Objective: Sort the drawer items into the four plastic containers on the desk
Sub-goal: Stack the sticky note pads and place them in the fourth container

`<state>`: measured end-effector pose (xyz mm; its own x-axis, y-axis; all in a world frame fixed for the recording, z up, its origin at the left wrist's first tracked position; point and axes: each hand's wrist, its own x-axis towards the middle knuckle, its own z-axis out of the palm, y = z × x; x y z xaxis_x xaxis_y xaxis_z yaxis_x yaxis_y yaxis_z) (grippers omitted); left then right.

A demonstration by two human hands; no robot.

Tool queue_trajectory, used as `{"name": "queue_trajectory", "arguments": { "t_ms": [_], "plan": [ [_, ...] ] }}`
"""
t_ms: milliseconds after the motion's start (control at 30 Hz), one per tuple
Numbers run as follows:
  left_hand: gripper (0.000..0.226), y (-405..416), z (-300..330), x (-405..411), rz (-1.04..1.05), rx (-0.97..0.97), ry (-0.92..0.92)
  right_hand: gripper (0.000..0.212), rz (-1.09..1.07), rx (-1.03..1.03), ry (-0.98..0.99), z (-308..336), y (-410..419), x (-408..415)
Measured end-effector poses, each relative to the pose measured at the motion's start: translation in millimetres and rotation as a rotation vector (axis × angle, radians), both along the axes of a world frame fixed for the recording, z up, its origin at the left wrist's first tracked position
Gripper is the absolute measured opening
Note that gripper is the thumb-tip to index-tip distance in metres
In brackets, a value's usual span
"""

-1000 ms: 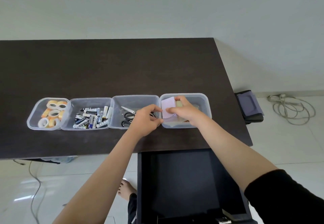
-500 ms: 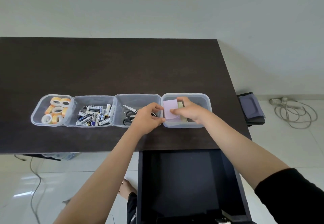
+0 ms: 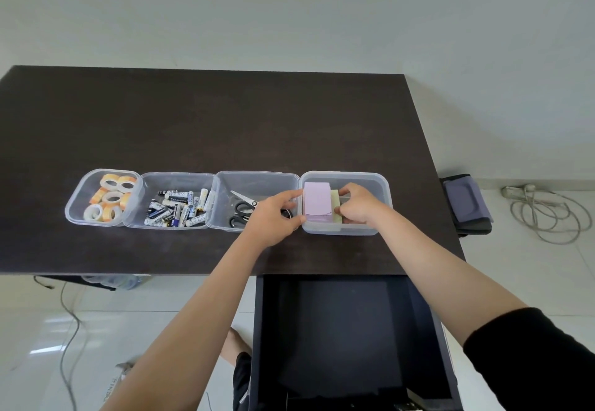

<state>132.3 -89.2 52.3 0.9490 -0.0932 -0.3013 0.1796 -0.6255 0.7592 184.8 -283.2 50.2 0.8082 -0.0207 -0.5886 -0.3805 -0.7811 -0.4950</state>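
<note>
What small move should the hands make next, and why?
Probably let go and withdraw: the purple pad already sits in the right container beside the yellow pad, with both hands at it, and the drawer looks empty.

1. Four containers stand in a row, side by side, near the front edge of the desk [image 3: 225, 120].
2. Leftmost container [image 3: 74, 204]: tape rolls [image 3: 109, 198].
3. Second container [image 3: 180, 177]: batteries [image 3: 177, 209].
4. Third container [image 3: 257, 176]: scissors [image 3: 241, 207].
5. Rightmost container [image 3: 383, 185]: paper pads [image 3: 317, 201].
6. An open drawer [image 3: 341, 336] sits below the front edge, before the right containers.
7. A cable [image 3: 547, 214] lies on the floor, right of the desk.
</note>
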Motion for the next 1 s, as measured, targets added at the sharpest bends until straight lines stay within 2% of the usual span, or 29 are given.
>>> {"name": "queue_trajectory", "arguments": {
  "t_ms": [200,433,667,800,1000],
  "plan": [
    [0.060,0,-2,0,-0.010,-0.006,0.004,0.047,-0.064,0.106,0.014,-2,-5,2],
    [0.060,1,-5,0,-0.014,-0.012,0.002,0.047,-0.094,0.140,0.028,7,-7,1],
    [0.060,1,-3,0,-0.017,-0.008,0.001,0.059,-0.028,0.072,0.017,13,-3,-1],
    [0.060,1,-2,0,-0.015,-0.013,-0.003,0.052,-0.078,0.093,0.019,19,-3,1],
    [0.060,1,-2,-1,-0.016,-0.013,-0.007,0.028,-0.036,0.026,-0.066,16,-1,-5]
  ]
}}
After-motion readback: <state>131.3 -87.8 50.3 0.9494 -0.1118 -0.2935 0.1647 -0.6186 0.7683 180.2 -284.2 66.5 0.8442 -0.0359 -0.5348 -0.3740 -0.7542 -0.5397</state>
